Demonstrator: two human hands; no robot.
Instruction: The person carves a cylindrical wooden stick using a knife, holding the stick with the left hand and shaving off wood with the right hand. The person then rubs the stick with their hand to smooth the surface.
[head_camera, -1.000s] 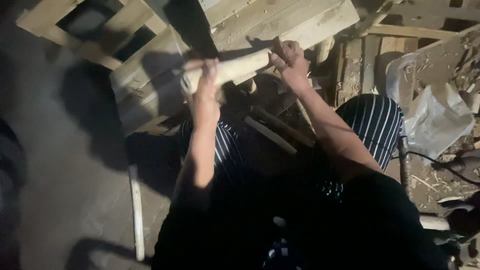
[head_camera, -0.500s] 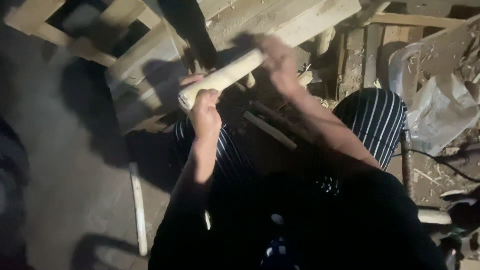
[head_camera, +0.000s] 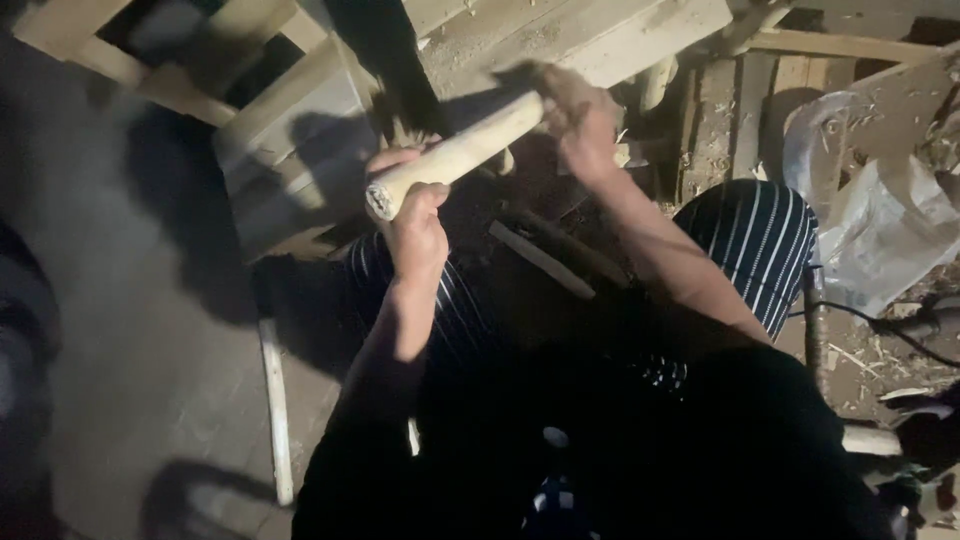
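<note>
A pale round wooden stick (head_camera: 455, 155), about forearm length, is held slanted in front of me, its cut end facing the camera at lower left. My left hand (head_camera: 412, 215) grips its near end from below. My right hand (head_camera: 578, 118) is blurred by motion at the far upper end of the stick, closed around it or around something small pressed against it; I cannot tell which. My knees in striped trousers (head_camera: 762, 245) show beneath the arms.
Rough wooden pallets (head_camera: 290, 130) and planks (head_camera: 590, 35) lie ahead. A thin pale rod (head_camera: 275, 410) lies on the grey floor at left. Crumpled plastic sheet (head_camera: 880, 215), wood shavings and a black cable (head_camera: 880, 325) are at right.
The stick has tipped so its near end sits lower and further left. My right hand has slid along the far end and is blurred by motion.
</note>
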